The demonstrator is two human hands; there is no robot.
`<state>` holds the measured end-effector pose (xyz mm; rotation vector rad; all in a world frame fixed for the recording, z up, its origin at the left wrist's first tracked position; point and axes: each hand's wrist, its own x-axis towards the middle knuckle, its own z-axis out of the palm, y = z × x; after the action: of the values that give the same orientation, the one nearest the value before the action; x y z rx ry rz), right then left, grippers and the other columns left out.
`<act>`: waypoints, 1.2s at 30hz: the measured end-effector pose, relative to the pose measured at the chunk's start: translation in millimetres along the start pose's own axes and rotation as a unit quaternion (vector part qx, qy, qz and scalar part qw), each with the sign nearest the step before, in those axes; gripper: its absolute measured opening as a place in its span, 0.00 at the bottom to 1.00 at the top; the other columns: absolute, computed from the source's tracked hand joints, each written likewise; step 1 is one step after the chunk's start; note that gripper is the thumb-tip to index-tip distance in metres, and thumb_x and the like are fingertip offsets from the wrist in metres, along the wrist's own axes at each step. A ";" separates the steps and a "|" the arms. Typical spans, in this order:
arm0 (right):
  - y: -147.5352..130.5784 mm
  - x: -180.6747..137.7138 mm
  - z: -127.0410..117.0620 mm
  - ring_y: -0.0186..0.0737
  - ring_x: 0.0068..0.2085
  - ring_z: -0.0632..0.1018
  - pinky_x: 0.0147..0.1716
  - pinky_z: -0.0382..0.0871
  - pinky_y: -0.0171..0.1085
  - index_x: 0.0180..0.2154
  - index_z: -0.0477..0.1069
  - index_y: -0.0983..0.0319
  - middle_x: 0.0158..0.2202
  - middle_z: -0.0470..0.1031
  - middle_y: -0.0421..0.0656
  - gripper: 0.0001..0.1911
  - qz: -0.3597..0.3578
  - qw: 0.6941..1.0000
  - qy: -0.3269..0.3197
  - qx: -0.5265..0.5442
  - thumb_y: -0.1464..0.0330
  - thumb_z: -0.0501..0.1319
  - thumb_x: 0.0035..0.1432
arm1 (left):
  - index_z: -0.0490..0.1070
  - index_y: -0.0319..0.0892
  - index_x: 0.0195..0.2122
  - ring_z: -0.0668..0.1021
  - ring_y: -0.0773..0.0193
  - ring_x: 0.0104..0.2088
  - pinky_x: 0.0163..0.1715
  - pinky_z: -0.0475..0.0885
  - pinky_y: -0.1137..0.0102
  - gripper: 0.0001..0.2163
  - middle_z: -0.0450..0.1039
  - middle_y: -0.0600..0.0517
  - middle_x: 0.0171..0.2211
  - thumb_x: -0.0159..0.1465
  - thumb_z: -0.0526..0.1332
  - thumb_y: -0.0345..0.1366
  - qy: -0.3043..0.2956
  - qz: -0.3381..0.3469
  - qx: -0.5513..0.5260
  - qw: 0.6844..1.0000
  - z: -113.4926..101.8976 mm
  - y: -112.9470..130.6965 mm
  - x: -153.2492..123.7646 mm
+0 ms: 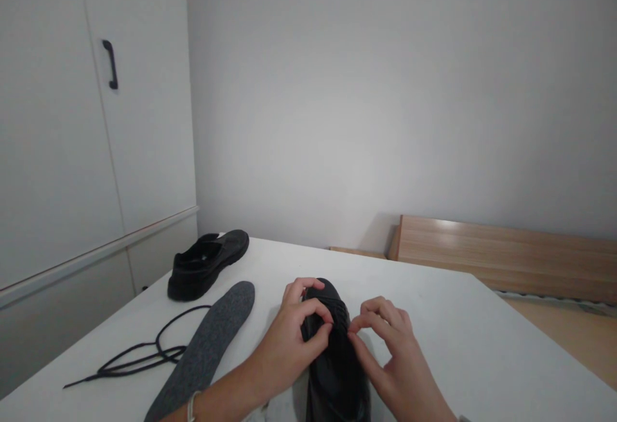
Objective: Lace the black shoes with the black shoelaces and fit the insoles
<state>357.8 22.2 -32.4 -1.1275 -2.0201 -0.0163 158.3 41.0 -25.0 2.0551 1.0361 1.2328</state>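
A black shoe (337, 370) rests on the white table in front of me, its toe pointing away. Dark shoelace (340, 311) crosses its upper in several rows. Over the left side of the shoe, my left hand (303, 325) pinches the shoelace between thumb and index finger, the other fingers curled above the toe. At the shoe's right edge, my right hand (385, 338) is closed in a pinch at the lace rows. Black on black, the bit of lace between the fingertips is hard to make out.
Left of the shoe lie a grey felt insole (216, 335) and a loose black shoelace (144, 358). A second black shoe (207, 264) stands at the table's far left corner. Beyond the white table (434, 306) are a white cabinet (139, 120) and a wooden board (482, 248).
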 end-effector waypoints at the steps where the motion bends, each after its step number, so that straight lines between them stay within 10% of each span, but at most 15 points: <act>1: -0.5 -0.1 0.7 0.47 0.43 0.72 0.43 0.64 0.46 0.35 0.70 0.56 0.39 0.70 0.42 0.06 0.007 1.000 0.007 0.006 0.73 0.58 0.62 | 0.74 0.44 0.31 0.64 0.49 0.60 0.63 0.55 0.50 0.07 0.63 0.46 0.55 0.58 0.61 0.24 0.002 0.000 0.002 1.000 -0.5 0.2 0.2; 8: -4.0 -1.0 0.9 0.47 0.43 0.72 0.42 0.66 0.45 0.37 0.72 0.55 0.41 0.71 0.43 0.02 0.014 0.999 -0.014 0.025 0.69 0.62 0.60 | 0.74 0.44 0.32 0.64 0.50 0.60 0.64 0.54 0.51 0.07 0.63 0.46 0.55 0.58 0.62 0.24 0.000 0.006 -0.003 1.000 -2.3 1.0 0.4; 21: -10.0 -1.9 -16.5 0.41 0.38 0.69 0.36 0.62 0.38 0.34 0.66 0.56 0.35 0.65 0.41 0.10 0.012 0.969 0.170 0.180 0.71 0.50 0.68 | 0.72 0.43 0.31 0.64 0.50 0.61 0.63 0.55 0.53 0.02 0.61 0.45 0.58 0.58 0.59 0.31 -0.077 -0.012 -0.111 0.991 -14.5 3.5 -0.3; 27: -2.8 6.4 -3.9 0.43 0.39 0.74 0.39 0.66 0.39 0.33 0.73 0.57 0.34 0.72 0.42 0.09 0.079 0.971 0.102 0.203 0.64 0.58 0.66 | 0.76 0.42 0.28 0.68 0.50 0.58 0.62 0.57 0.56 0.20 0.72 0.44 0.48 0.69 0.48 0.41 -0.088 0.032 -0.200 0.975 -28.1 1.5 7.7; 36: -2.3 6.8 10.6 0.42 0.35 0.75 0.36 0.69 0.39 0.31 0.73 0.58 0.31 0.75 0.42 0.08 0.098 0.977 0.031 0.189 0.65 0.59 0.62 | 0.73 0.43 0.30 0.73 0.58 0.39 0.44 0.66 0.64 0.03 0.72 0.51 0.33 0.61 0.62 0.32 -0.044 0.002 0.049 0.998 -26.1 -5.3 8.3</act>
<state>347.5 29.5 -34.4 -1.0587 -1.7536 0.4117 135.6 52.2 -13.2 2.1663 1.0698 1.1027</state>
